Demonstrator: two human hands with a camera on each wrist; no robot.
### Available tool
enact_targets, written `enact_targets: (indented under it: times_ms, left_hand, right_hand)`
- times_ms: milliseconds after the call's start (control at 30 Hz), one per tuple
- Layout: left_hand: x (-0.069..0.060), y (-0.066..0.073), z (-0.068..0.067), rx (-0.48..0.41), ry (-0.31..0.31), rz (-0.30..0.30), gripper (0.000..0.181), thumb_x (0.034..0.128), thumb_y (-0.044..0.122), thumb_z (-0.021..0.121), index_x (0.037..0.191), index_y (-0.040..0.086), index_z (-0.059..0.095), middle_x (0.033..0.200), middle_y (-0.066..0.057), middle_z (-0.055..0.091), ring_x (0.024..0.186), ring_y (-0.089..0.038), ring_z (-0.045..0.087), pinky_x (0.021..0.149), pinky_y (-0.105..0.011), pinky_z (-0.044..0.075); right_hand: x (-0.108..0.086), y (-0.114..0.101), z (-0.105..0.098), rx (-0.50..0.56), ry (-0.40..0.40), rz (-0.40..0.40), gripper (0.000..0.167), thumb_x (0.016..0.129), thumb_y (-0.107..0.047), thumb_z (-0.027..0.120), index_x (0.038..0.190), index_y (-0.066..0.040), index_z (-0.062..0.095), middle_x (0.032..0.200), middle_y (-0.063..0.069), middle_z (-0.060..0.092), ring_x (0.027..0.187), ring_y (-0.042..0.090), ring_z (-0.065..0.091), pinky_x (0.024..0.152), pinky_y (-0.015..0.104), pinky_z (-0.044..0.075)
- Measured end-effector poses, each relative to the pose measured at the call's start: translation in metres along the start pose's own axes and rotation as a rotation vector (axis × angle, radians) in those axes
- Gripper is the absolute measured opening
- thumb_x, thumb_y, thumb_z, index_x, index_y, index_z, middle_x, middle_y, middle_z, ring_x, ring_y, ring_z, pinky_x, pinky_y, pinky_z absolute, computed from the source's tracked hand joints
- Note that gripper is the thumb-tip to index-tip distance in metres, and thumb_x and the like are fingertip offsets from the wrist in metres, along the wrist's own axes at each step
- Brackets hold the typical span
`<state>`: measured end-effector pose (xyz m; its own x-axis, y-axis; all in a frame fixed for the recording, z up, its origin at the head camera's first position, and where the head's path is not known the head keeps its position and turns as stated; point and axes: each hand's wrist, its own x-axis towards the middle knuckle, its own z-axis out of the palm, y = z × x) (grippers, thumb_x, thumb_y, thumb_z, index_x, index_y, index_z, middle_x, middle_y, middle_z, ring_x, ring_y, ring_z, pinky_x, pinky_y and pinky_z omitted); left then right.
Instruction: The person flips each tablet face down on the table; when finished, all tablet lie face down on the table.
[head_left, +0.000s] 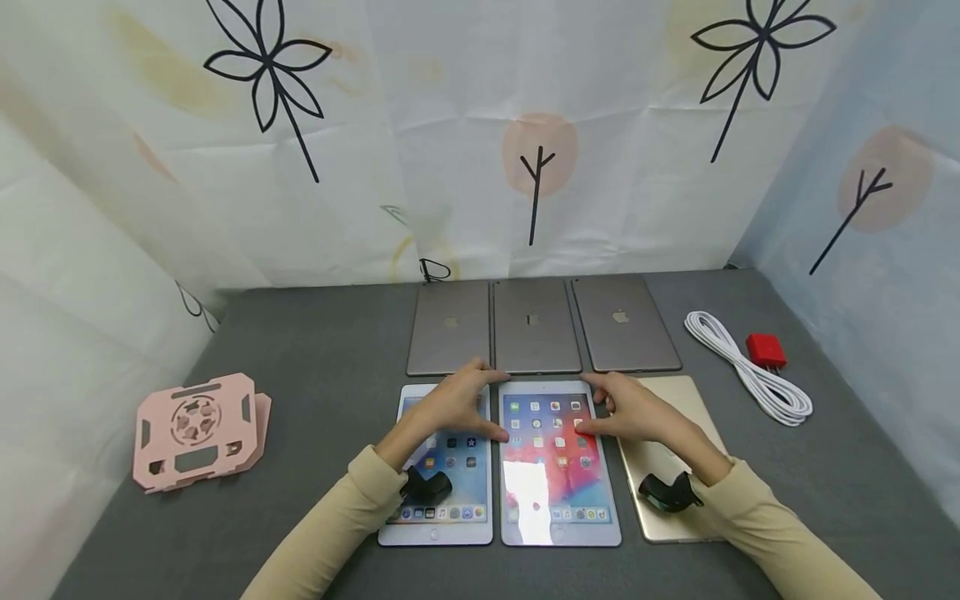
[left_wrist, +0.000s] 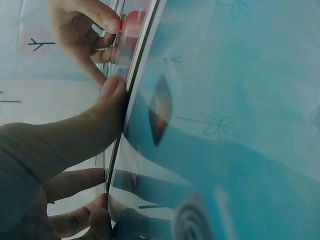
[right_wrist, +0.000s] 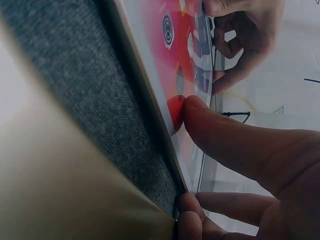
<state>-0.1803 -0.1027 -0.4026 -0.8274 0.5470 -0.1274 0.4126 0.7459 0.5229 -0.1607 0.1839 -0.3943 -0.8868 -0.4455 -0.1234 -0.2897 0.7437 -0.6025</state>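
A white-framed tablet with a lit pink and blue home screen lies flat between both hands. My left hand arches over the neighbouring white tablet; its thumb touches the middle tablet's left edge and its index fingertip is at the upper left corner. My right hand has its thumb on the screen by the right edge, index fingertip at the upper right corner. The right thumb shows on the red part of the screen. A gold tablet lies face down, partly under the right forearm.
Three grey tablets lie face down in a row behind. At the right are a coiled white cable and a red charger plug. On the left stands a pink slotted stand. Patterned fabric walls border the grey table.
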Motion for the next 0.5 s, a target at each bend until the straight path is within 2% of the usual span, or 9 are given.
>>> enact_targets:
  times_ms: [100, 333, 500]
  left_hand:
    - [0.0014, 0.0035, 0.001, -0.003, -0.007, -0.025, 0.09, 0.0713, 0.038, 0.095, 0.148, 0.011, 0.055, 0.143, -0.017, 0.052, 0.113, -0.031, 0.059, 0.096, -0.048, 0.052]
    - [0.0021, 0.0063, 0.0002, 0.006, -0.034, -0.026, 0.09, 0.0723, 0.035, 0.094, 0.149, 0.011, 0.054, 0.142, -0.015, 0.052, 0.112, -0.028, 0.059, 0.097, -0.047, 0.051]
    - [0.0041, 0.0063, 0.0023, 0.011, -0.02, -0.046, 0.088, 0.0713, 0.036, 0.095, 0.147, 0.014, 0.056, 0.142, -0.014, 0.052, 0.112, -0.031, 0.06, 0.096, -0.05, 0.052]
  right_hand:
    - [0.0004, -0.0011, 0.0004, -0.013, -0.007, 0.013, 0.083, 0.079, -0.026, 0.088, 0.14, 0.017, 0.05, 0.09, 0.011, 0.057, 0.07, 0.013, 0.042, 0.059, 0.023, 0.033]
    - [0.0008, -0.0034, 0.0014, -0.018, -0.017, 0.025, 0.085, 0.079, -0.026, 0.089, 0.14, 0.019, 0.049, 0.092, 0.012, 0.058, 0.074, 0.016, 0.045, 0.061, 0.024, 0.035]
    - [0.001, -0.0045, 0.0006, -0.013, -0.022, 0.044, 0.084, 0.079, -0.025, 0.089, 0.139, 0.018, 0.05, 0.093, 0.013, 0.058, 0.074, 0.015, 0.045, 0.061, 0.024, 0.035]
